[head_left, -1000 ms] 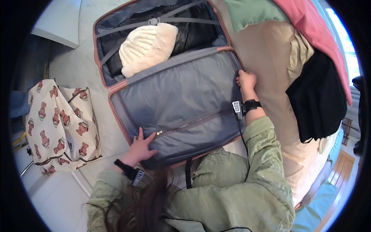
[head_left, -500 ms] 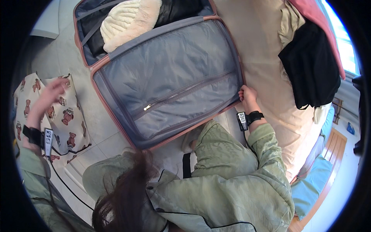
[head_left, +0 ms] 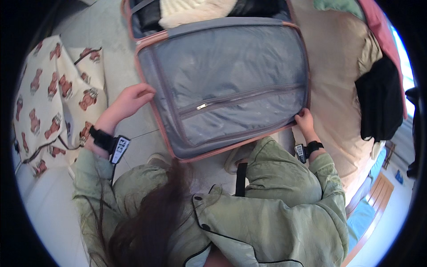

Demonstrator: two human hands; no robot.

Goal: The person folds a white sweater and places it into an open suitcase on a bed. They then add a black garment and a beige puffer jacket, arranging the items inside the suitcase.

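Suitcase (head_left: 235, 62) lies open between our hands. Right hand (head_left: 305, 119) pinches its near right corner; left hand (head_left: 133, 99) loose, empty, just by its left edge. Best we grip firmly, keep suitcase steady. Half second ago left hand was over bag (head_left: 46, 99); now bag sits left of it.

Both hands (head_left: 133, 99) (head_left: 305, 120) forward, well apart

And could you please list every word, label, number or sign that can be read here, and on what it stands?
None can be read clearly.
Bag: small printed lettering, too small to read.
Left wrist device and right wrist device: black-and-white labels, too small to read.
Suitcase: no text visible.
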